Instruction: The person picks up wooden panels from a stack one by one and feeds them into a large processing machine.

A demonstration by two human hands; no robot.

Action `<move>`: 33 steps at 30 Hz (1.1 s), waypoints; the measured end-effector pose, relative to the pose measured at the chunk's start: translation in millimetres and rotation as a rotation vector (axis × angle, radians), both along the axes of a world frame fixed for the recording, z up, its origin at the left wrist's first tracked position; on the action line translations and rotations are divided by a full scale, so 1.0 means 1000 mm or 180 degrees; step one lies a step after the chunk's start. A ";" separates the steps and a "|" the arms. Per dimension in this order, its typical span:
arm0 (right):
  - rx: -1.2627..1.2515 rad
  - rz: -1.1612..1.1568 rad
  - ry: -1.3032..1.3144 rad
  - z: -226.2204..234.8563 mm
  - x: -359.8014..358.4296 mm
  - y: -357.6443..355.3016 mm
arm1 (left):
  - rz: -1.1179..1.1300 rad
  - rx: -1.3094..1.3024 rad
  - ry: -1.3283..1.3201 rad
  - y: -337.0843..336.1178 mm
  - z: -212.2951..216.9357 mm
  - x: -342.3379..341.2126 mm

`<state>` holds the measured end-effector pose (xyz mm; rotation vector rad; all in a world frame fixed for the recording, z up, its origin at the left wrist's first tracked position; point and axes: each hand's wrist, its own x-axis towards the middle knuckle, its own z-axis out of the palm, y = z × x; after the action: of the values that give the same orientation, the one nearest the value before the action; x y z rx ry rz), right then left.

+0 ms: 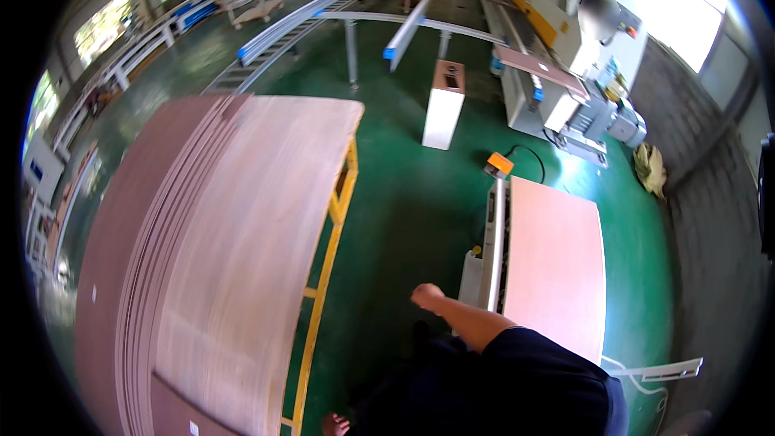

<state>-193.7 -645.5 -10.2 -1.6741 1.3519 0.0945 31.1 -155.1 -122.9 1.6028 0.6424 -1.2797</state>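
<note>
My right hand (428,296) hangs over the green floor with its fingers curled in and nothing visible in them. It is apart from the pinkish wood panel (557,258), which lies on a narrow stand to the right. At the lower edge, only part of my left hand (335,425) shows, its fingers loosely bent and slightly apart, with nothing seen in them. Near it stands a stack of large brown boards (133,250), with a pale wood-grain board (250,234) on it. A yellow metal frame (323,282) runs along the right side of this stack.
An orange foot pedal (499,165) with a black cable sits beyond the right stand. A white box-like post (444,117) with a brown top stands mid-floor. Farther back are metal rails (323,16) and a large machine (557,81); a grey wall (702,186) bounds the right.
</note>
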 end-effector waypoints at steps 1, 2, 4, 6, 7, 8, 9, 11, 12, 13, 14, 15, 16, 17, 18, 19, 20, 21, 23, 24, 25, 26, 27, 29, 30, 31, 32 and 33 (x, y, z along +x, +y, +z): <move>0.0899 -0.1099 -0.0140 0.005 -0.021 -0.027 | -0.0183 0.0046 -0.0131 -0.021 0.003 0.016; 0.1045 -0.1542 -0.0595 0.009 -0.047 -0.049 | -0.0321 0.0062 -0.0249 -0.045 0.006 0.029; 0.1119 -0.2331 -0.1234 0.017 -0.094 -0.087 | -0.0556 0.0005 -0.0454 -0.095 0.015 0.045; 0.0959 -0.3090 -0.1562 0.017 -0.150 -0.116 | -0.1239 -0.0160 -0.0784 -0.180 0.048 0.030; 0.0925 -0.3351 -0.1768 0.020 -0.164 -0.131 | -0.1278 -0.0171 -0.0843 -0.202 0.054 0.025; 0.1021 -0.3455 -0.1882 0.018 -0.178 -0.145 | -0.1588 -0.0217 -0.0841 -0.227 0.055 0.022; 0.0999 -0.3491 -0.1936 0.017 -0.190 -0.158 | -0.1906 -0.0267 -0.0828 -0.254 0.055 0.018; 0.0935 -0.3446 -0.2119 0.016 -0.201 -0.169 | -0.2198 -0.0353 -0.0985 -0.292 0.051 0.018; 0.1044 -0.3555 -0.2158 0.019 -0.193 -0.174 | -0.2385 -0.0437 -0.0845 -0.300 0.035 0.029; 0.1122 -0.3713 -0.2165 0.021 -0.192 -0.177 | -0.2612 -0.0535 -0.0659 -0.317 0.029 0.028; 0.1266 -0.3762 -0.2189 0.022 -0.188 -0.179 | -0.2730 -0.0381 -0.0645 -0.330 0.024 0.029; 0.1505 -0.3879 -0.2299 0.018 -0.192 -0.185 | -0.2811 -0.0298 -0.0629 -0.352 0.022 0.028; 0.1641 -0.3940 -0.2412 0.012 -0.190 -0.195 | -0.2828 -0.0212 -0.0592 -0.372 0.021 0.031; 0.1774 -0.4009 -0.2523 0.005 -0.190 -0.207 | -0.2839 -0.0140 -0.0546 -0.394 0.018 0.035; 0.1834 -0.4041 -0.2756 0.003 -0.187 -0.220 | -0.2822 -0.0067 -0.0486 -0.413 0.016 0.040; 0.1902 -0.4059 -0.3000 0.014 -0.177 -0.236 | -0.2796 0.0013 -0.0449 -0.430 0.012 0.048; 0.1727 -0.4193 -0.2880 0.026 -0.172 -0.255 | -0.2762 0.0077 -0.0405 -0.446 0.008 0.055; 0.1679 -0.4207 -0.2905 0.028 -0.173 -0.279 | -0.2730 0.0113 -0.0337 -0.464 0.004 0.059; 0.1726 -0.4151 -0.3507 0.034 -0.176 -0.327 | -0.2707 0.0095 -0.0197 -0.509 -0.003 0.075; 0.1583 -0.4161 -0.3527 0.044 -0.174 -0.353 | -0.2681 0.0017 -0.0107 -0.527 -0.006 0.081; 0.1263 -0.4242 -0.3343 0.079 -0.159 -0.375 | -0.2625 -0.0082 -0.0042 -0.543 -0.007 0.090; 0.1183 -0.4099 -0.3528 0.080 -0.168 -0.407 | -0.2675 -0.0259 0.0039 -0.572 -0.007 0.090; 0.1075 -0.3863 -0.3984 0.088 -0.173 -0.432 | -0.2724 -0.0193 -0.0416 -0.606 0.005 0.076; 0.0581 -0.4050 -0.3855 0.122 -0.174 -0.481 | -0.2767 -0.0113 -0.0886 -0.676 0.056 0.045; 0.0484 -0.4058 -0.3966 0.136 -0.173 -0.503 | -0.2647 -0.0512 -0.1087 -0.705 0.079 0.036; 0.0416 -0.4026 -0.4089 0.146 -0.167 -0.529 | -0.2483 -0.0905 -0.1311 -0.723 0.091 0.034; 0.0468 -0.3983 -0.4163 0.155 -0.161 -0.553 | -0.2435 -0.0884 -0.1358 -0.733 0.094 0.033; 0.0511 -0.3933 -0.4237 0.161 -0.157 -0.578 | -0.2387 -0.1068 -0.1411 -0.746 0.096 0.031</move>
<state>-350.8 -1223.1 150.9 -0.2526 0.9636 -1.3184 61.6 -901.1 -26.4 1.8116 -0.4778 -1.3726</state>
